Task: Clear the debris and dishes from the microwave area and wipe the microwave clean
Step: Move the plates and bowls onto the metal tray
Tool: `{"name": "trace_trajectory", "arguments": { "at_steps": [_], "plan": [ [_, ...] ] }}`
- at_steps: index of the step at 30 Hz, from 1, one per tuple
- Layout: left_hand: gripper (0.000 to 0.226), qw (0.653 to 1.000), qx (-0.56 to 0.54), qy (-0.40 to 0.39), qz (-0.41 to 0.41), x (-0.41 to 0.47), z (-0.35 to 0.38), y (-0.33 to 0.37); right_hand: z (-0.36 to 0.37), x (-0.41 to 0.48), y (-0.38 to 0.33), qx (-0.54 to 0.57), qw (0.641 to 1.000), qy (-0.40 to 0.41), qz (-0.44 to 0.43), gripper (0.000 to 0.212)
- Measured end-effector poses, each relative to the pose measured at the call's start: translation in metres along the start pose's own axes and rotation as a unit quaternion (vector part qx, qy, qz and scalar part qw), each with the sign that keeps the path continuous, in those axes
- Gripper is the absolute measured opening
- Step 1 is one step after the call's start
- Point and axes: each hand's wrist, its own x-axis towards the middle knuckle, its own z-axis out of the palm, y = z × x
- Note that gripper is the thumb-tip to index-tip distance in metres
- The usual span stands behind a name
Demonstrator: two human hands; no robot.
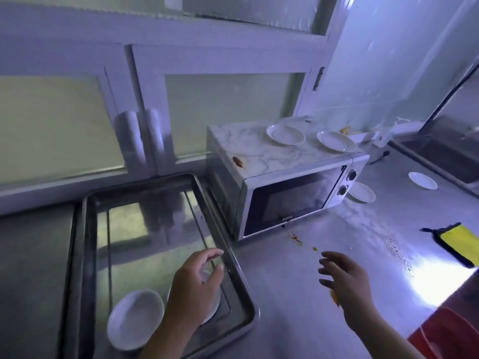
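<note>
A white microwave (287,200) with a marbled top stands on the steel counter, its door closed. A red-brown smear (238,161) marks its top, near two white plates (285,134) (335,141). Two more white plates (361,192) (422,180) lie on the counter to its right. Orange-red crumbs (296,238) spot the counter in front. My left hand (199,283) hovers over a white dish (211,310) in the steel tray (233,257), fingers loosely curled; whether it touches is unclear. Another white dish (136,318) sits beside it. My right hand (344,278) hangs open above the counter.
A yellow cloth with dark edging (458,243) lies at the counter's right. More dark specks (399,255) are scattered near it. A red basin (451,332) sits at the bottom right. A sink (440,156) lies far right. Frosted windows run behind the counter.
</note>
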Motion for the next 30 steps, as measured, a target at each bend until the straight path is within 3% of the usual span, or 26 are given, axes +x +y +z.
{"name": "trace_trajectory", "arguments": {
  "at_steps": [7,10,13,16,18,21,24,30],
  "plan": [
    [0.030,0.998,0.001,0.011,0.055,0.084,0.086,0.094,-0.043,0.169,-0.057,-0.003,0.991,-0.017,-0.133,0.025],
    [0.024,0.996,0.038,0.045,0.060,0.144,0.127,0.128,-0.063,0.239,-0.082,-0.032,0.980,0.003,-0.197,0.018],
    [0.025,0.991,0.111,0.058,0.046,0.205,0.157,0.155,-0.077,0.298,-0.103,-0.131,0.954,-0.029,-0.266,0.043],
    [0.059,0.970,0.241,0.024,0.012,0.262,0.178,0.176,-0.075,0.352,-0.131,-0.318,0.894,-0.130,-0.288,0.099],
    [0.086,0.953,0.301,-0.003,-0.023,0.295,0.191,0.191,-0.062,0.381,-0.151,-0.392,0.859,-0.183,-0.274,0.119],
    [0.108,0.930,0.357,-0.023,-0.088,0.340,0.208,0.208,-0.036,0.414,-0.179,-0.431,0.837,-0.234,-0.242,0.129],
    [0.117,0.934,0.320,-0.047,-0.154,0.372,0.218,0.214,-0.017,0.435,-0.196,-0.440,0.834,-0.259,-0.211,0.130],
    [0.136,0.913,0.355,-0.072,-0.189,0.406,0.234,0.212,-0.009,0.453,-0.198,-0.468,0.809,-0.282,-0.217,0.133]
  ]
}}
